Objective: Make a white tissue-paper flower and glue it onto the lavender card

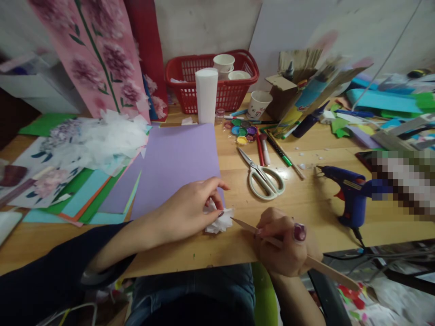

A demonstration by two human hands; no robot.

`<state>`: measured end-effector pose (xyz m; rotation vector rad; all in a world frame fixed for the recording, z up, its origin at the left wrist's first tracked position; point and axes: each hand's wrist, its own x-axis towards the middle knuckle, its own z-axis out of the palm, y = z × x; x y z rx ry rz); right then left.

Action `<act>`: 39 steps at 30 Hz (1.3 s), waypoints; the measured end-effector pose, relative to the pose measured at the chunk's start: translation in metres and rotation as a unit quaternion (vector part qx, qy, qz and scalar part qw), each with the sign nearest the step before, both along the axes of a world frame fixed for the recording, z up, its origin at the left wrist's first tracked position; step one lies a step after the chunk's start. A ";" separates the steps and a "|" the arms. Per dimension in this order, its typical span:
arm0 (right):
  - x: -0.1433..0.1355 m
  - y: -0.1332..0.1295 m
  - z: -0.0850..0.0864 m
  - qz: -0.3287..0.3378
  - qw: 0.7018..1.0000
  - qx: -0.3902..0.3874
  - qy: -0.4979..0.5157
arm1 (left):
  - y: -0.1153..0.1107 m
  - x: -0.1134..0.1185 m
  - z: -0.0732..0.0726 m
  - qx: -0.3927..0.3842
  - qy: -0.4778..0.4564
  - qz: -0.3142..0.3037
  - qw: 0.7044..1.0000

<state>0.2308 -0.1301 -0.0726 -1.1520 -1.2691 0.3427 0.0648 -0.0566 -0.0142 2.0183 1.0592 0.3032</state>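
My left hand [190, 206] pinches a small crumpled white paper piece [220, 222] on the wooden table, by the lower right corner of a purple sheet [180, 158]. Closed around a flat wooden stick [331, 271] is my right hand [287, 242], wearing a ring with a dark red stone. The stick's pointed tip touches or nearly touches the white paper from the right. Scissors [261, 174] with pale handles lie slightly open beyond my hands.
A blue glue gun [351, 192] stands at right. Behind are a red basket [217, 93], a white roll [206, 97], a paper cup [258, 105], paint pots [242, 131] and pens. White tissue [112, 138] and coloured sheets [91, 194] cover the left side.
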 end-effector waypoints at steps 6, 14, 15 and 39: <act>0.005 0.005 0.009 0.067 0.990 -0.044 -0.116 | -0.002 -0.001 -0.002 0.004 -0.012 -0.007 1.000; 0.003 0.007 0.009 0.061 0.988 -0.080 -0.116 | -0.017 -0.029 -0.005 0.120 0.026 0.016 0.992; 0.003 0.007 0.009 0.063 0.988 -0.083 -0.112 | -0.020 -0.035 -0.009 0.139 0.036 0.019 0.989; -0.012 0.011 0.013 -0.018 0.985 0.043 0.163 | -0.035 -0.063 -0.039 0.230 0.146 -0.019 0.962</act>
